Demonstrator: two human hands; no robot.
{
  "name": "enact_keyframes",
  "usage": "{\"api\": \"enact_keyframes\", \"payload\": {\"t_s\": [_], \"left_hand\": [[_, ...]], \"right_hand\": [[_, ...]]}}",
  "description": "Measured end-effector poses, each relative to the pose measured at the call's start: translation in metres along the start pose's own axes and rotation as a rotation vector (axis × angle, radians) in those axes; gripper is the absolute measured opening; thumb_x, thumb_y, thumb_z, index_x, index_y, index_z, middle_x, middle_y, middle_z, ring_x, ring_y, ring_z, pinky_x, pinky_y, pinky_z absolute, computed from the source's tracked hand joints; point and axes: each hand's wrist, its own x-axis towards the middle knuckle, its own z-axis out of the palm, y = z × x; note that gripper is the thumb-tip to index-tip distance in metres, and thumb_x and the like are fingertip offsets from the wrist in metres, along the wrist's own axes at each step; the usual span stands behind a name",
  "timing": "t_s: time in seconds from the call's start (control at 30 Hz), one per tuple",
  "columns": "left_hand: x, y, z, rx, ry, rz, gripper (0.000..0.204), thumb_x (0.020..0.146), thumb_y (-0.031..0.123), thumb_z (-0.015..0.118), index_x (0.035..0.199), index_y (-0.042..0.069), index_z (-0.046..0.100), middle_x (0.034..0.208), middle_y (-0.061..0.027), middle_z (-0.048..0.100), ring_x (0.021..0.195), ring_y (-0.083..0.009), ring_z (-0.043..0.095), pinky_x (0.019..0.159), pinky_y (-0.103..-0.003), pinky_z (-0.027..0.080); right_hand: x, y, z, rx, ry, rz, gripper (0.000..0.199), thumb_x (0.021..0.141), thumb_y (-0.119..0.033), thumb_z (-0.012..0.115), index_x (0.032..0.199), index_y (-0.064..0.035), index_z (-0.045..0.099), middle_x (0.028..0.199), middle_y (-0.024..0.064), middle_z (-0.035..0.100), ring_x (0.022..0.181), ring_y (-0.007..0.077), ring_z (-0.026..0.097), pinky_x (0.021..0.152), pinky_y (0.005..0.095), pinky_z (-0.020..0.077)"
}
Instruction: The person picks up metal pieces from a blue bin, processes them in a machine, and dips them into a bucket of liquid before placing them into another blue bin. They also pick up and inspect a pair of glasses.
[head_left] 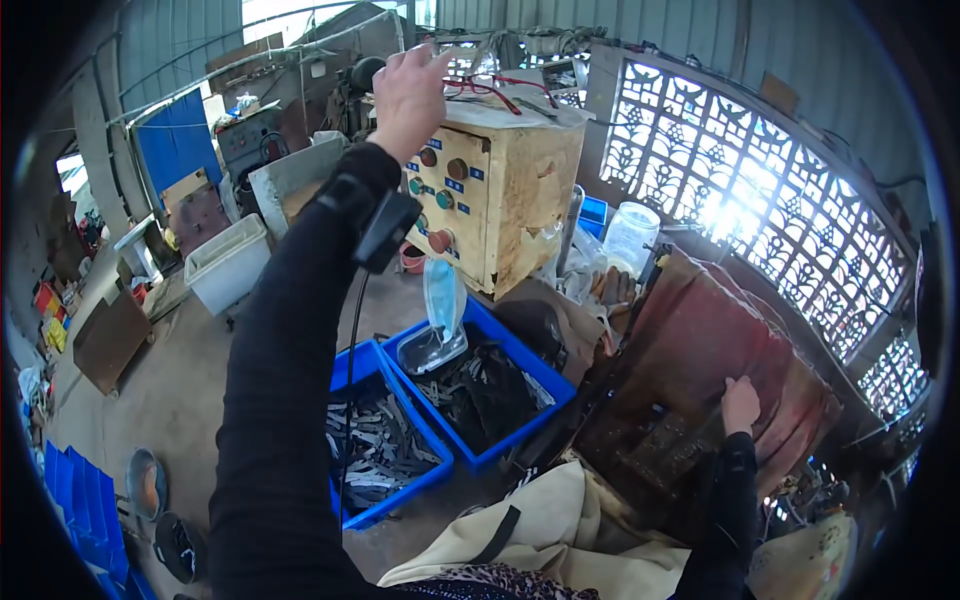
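Reaching far up, my left hand (408,95) rests curled fingers on the top edge of the control box (500,190): heavy, stiff, rough. My right hand (740,404) lies flat on rusty sheet metal (700,350), holding nothing.

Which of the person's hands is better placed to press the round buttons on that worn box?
Left, probably. The left hand is raised at the top edge of the control box, just above its buttons. The right hand lies low on the rusty red machine cover, well away from the box.
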Motion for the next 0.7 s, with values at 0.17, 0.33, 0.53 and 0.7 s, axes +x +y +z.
{"api": "enact_keyframes", "payload": {"t_s": [0.17, 0.33, 0.53, 0.7], "left_hand": [[0.007, -0.015, 0.034, -0.036, -0.336, -0.034, 0.028, 0.083, 0.022, 0.060, 0.109, 0.024, 0.070, 0.116, -0.0054, 0.064, 0.111, -0.0285, 0.056, 0.088, -0.045, 0.045], [0.012, -0.020, 0.033, 0.084, -0.202, 0.011, 0.020, 0.087, 0.027, 0.061, 0.103, 0.020, 0.072, 0.099, -0.0032, 0.070, 0.094, -0.0261, 0.065, 0.080, -0.038, 0.051], [0.023, -0.002, -0.006, -0.168, 0.048, -0.025, 0.018, 0.085, 0.025, 0.063, 0.081, 0.008, 0.065, 0.074, -0.0155, 0.061, 0.076, -0.0352, 0.059, 0.066, -0.043, 0.045], [0.023, 0.022, -0.039, -0.318, 0.078, 0.014, 0.022, 0.091, 0.011, 0.055, 0.092, -0.005, 0.070, 0.079, -0.0250, 0.066, 0.067, -0.0334, 0.065, 0.060, -0.044, 0.051]], "right_hand": [[0.002, -0.002, -0.005, -0.006, -0.039, -0.001, 0.036, 0.095, -0.038, 0.052, 0.102, -0.0027, 0.056, 0.095, 0.0215, 0.067, 0.093, 0.0409, 0.065, 0.078, 0.0515, 0.0512], [0.001, -0.001, -0.005, 0.033, -0.020, -0.027, 0.036, 0.096, -0.040, 0.049, 0.101, -0.0049, 0.057, 0.096, 0.0217, 0.067, 0.093, 0.0424, 0.064, 0.078, 0.0534, 0.0504], [0.006, 0.006, 0.004, 0.042, -0.002, -0.045, 0.037, 0.095, -0.039, 0.049, 0.099, -0.0034, 0.058, 0.095, 0.0231, 0.067, 0.091, 0.0430, 0.064, 0.078, 0.0531, 0.0499], [0.008, 0.009, 0.004, 0.063, -0.008, -0.098, 0.038, 0.095, -0.039, 0.048, 0.100, -0.0025, 0.059, 0.097, 0.0220, 0.066, 0.094, 0.0435, 0.062, 0.080, 0.0526, 0.0488]]}}
